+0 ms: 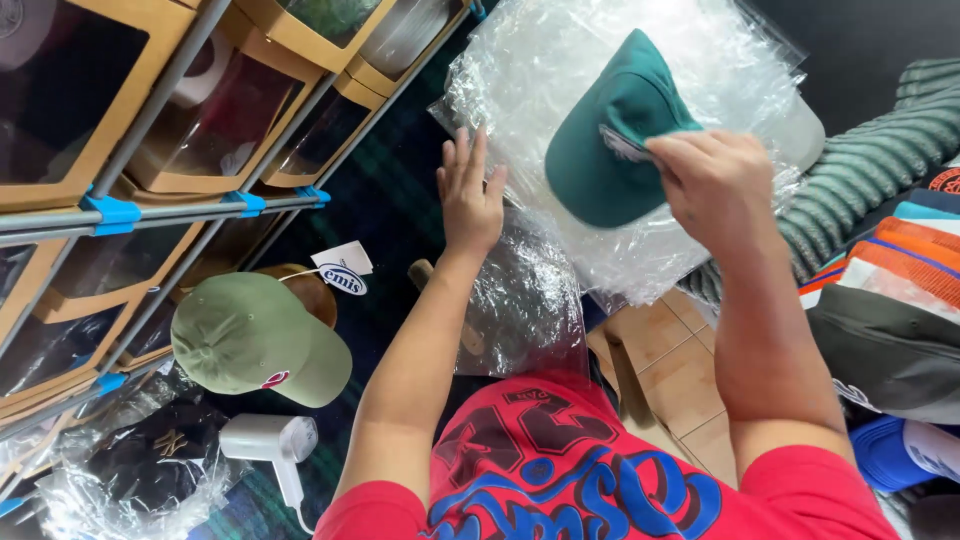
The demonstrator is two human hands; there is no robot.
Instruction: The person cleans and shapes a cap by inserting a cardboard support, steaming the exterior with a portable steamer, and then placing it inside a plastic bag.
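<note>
Gripping green cap with right hand, left hand flat on plastic bag

Clear plastic bag top centre; white hang tag left

3 caps: green, olive, black. 2 hands: left, right. 1 white steamer.

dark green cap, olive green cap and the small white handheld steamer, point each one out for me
dark green fabric cap (pixel 600 150), head view, on the crown.
olive green fabric cap (pixel 245 335), head view, on top of the crown.
small white handheld steamer (pixel 268 438), head view, on its body.
</note>
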